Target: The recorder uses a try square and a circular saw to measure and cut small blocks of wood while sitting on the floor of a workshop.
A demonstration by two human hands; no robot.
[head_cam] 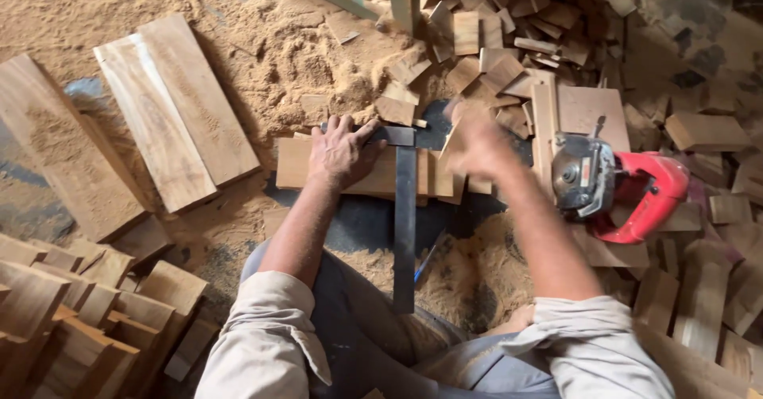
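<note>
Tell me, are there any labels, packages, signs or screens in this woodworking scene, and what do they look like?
Label on the circular saw: a small pale sticker on the grey metal guard, right of the blurred right hand; too small to make out.
No packages, signs or screens show among the planks, offcuts and sawdust.

No packages, signs or screens are seen. One small label (586, 172), a pale rectangular patch with a reddish edge, is borne by the grey body of the circular saw (616, 188) at right of centre.
</note>
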